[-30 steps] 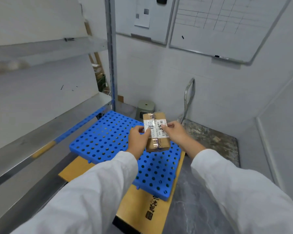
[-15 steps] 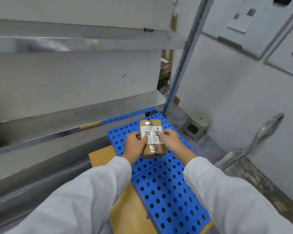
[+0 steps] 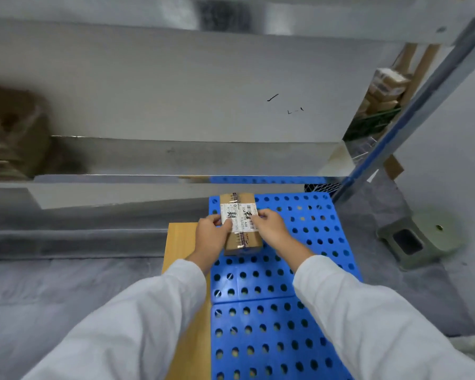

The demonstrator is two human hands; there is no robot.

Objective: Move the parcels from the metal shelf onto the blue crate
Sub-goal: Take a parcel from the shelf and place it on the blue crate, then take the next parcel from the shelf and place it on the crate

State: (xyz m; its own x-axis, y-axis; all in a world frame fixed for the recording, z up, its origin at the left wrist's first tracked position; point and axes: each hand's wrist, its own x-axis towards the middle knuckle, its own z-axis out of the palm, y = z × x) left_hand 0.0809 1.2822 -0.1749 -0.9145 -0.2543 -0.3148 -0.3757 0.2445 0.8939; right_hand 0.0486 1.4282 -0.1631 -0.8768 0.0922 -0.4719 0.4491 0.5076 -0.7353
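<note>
Two hands are gripping a taped cardboard parcel at the far end of a blue perforated crate, below a metal shelf.

The metal shelf (image 3: 176, 157) is spanning the upper view, with blurred brown cartons (image 3: 8, 138) sitting at its left end. Below it, the blue crate (image 3: 272, 311) is lying flat, its left edge overlapping a tan board (image 3: 180, 242) on the grey floor (image 3: 66, 292). A grey-green stool (image 3: 420, 237) is standing off the crate's right side. White sleeves (image 3: 368, 319) are reaching in from the bottom. The parcel (image 3: 240, 223), bearing a white shipping label (image 3: 239, 216), is sitting over the crate's far left corner; whether it is resting on the surface is unclear. The left hand (image 3: 211, 237) is closing on its left side, thumb on the label, and the right hand (image 3: 269, 229) is clasping its right side.
</note>
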